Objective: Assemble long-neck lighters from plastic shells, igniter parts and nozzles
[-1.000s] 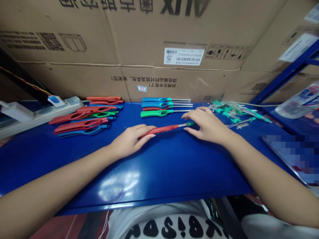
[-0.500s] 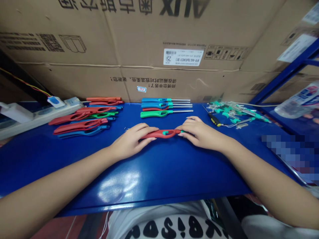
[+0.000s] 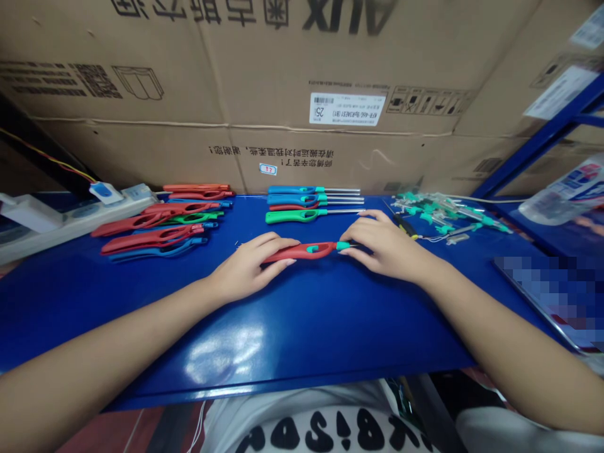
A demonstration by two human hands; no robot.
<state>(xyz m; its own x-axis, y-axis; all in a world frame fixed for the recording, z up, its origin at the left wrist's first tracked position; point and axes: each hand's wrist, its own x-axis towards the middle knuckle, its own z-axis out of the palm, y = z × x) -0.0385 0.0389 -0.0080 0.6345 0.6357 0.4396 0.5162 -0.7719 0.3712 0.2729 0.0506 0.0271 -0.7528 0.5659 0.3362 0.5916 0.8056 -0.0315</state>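
A red long-nosed gas lighter [image 3: 302, 252] with a teal trigger lies crosswise above the blue table [image 3: 321, 333]. My left hand [image 3: 252, 267] is closed round its handle, which is partly hidden under the fingers. At the other end my right hand [image 3: 382, 246] pinches at the teal collar [image 3: 343, 246]. The thumb and fingers there hide most of the nozzle beyond the collar. Behind my hands several lighters with metal nozzles, a green one [image 3: 292, 216] in front, lie side by side.
Red, blue and green lighter bodies [image 3: 151, 238] are piled at the left beside a white power strip [image 3: 89, 217]. At the back right lie teal-and-metal parts [image 3: 438, 211] and a black-and-yellow screwdriver [image 3: 406, 228]. Cardboard [image 3: 165, 145] stands along the back; a plastic bottle [image 3: 561, 192] is far right.
My right hand has shifted slightly up and to the right along the lighter, uncovering the teal collar. My left hand has stayed in place on the handle.
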